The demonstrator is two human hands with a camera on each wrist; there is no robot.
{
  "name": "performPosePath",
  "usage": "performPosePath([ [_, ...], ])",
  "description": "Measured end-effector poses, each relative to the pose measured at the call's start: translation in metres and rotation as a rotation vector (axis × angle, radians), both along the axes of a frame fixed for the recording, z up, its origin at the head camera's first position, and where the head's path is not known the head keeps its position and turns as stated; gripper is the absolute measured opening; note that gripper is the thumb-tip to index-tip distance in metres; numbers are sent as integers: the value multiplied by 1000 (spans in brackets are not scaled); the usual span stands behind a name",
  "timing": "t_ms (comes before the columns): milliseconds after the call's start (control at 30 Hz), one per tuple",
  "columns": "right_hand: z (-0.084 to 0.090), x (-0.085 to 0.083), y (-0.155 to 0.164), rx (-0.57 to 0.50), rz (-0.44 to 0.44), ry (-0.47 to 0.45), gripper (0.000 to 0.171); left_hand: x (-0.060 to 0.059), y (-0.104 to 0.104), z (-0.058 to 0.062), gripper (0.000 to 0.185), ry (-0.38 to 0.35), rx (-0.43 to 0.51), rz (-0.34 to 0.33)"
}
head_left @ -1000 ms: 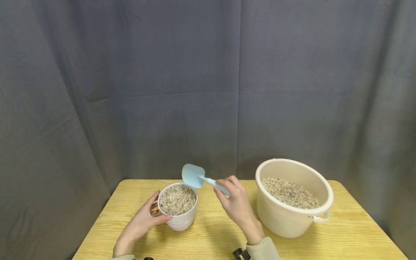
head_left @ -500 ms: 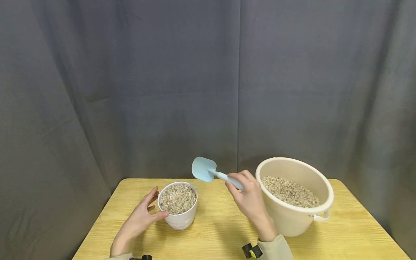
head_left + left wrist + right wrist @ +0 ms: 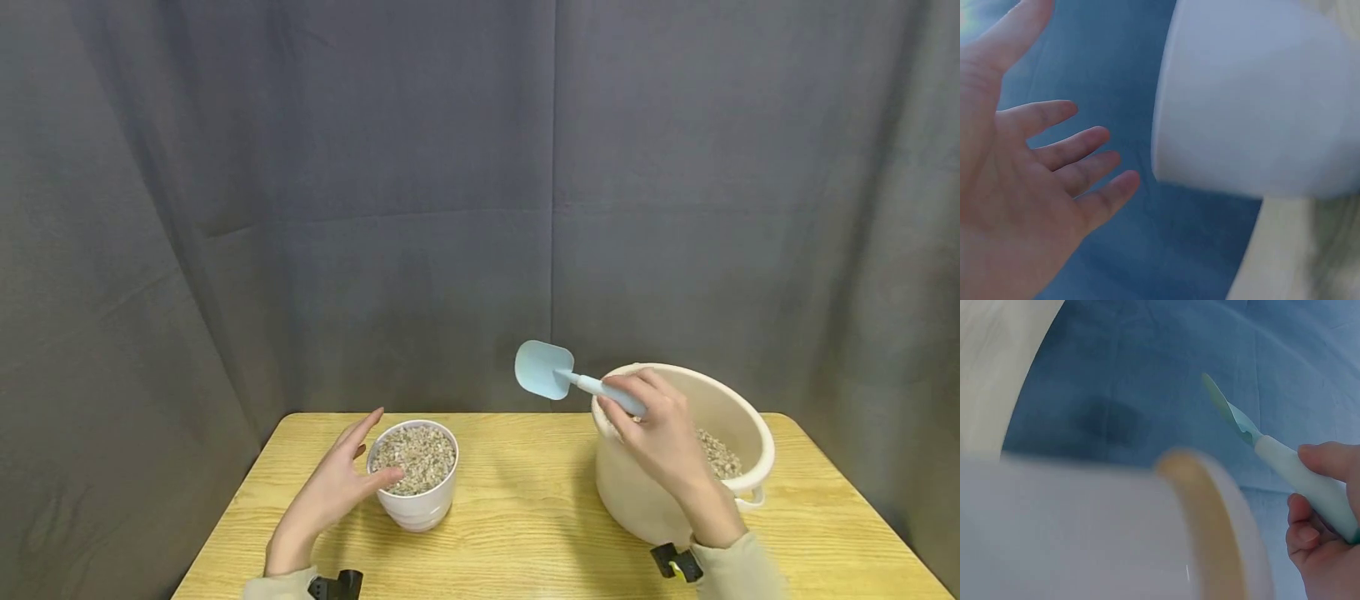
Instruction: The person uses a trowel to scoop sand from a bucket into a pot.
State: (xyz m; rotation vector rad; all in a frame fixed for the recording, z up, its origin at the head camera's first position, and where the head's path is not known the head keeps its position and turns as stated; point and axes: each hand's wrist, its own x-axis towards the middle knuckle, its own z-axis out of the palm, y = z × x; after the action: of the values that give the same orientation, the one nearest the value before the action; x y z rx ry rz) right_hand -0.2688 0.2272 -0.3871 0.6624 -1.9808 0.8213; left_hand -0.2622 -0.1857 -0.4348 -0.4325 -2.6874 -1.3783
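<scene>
My right hand (image 3: 660, 429) grips the handle of a light blue hand trowel (image 3: 544, 370) in the head view. Its blade points left and carries no visible gravel. That hand is raised over the near left rim of a cream bucket (image 3: 637, 500), hiding part of the gravel (image 3: 716, 454) in it. On the left stands a white pot (image 3: 420, 508) filled near its rim with similar gravel (image 3: 416, 454). My left hand (image 3: 330, 492) is beside the pot, fingers spread and thumb over its near rim. In the left wrist view a gap shows between the fingers (image 3: 1094, 140) and the pot (image 3: 1254, 100).
Both containers stand on a light wooden table (image 3: 517, 508). A dark grey curtain (image 3: 420, 208) hangs close behind its back edge and along both sides. The bucket has a white handle (image 3: 752, 498) low on its right side.
The trowel has moved right and up in my right hand, from beside the pot's rim to over the bucket's left side. My left hand has let go of the pot and lifted slightly.
</scene>
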Motion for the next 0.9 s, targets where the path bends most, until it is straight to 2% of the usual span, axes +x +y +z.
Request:
performPosePath([
  [167, 19, 7, 32, 103, -59, 43, 29, -6, 21, 14, 91, 19, -19, -36],
  [367, 38, 13, 70, 251, -120, 51, 31, -14, 55, 24, 88, 49, -54, -75],
  [600, 49, 15, 110, 412, -153, 13, 32, -22, 98, 25, 86, 49, -57, -175],
  [900, 43, 13, 145, 530, -135, -51, 32, -30, 147, 18, 87, 40, -50, -275],
])
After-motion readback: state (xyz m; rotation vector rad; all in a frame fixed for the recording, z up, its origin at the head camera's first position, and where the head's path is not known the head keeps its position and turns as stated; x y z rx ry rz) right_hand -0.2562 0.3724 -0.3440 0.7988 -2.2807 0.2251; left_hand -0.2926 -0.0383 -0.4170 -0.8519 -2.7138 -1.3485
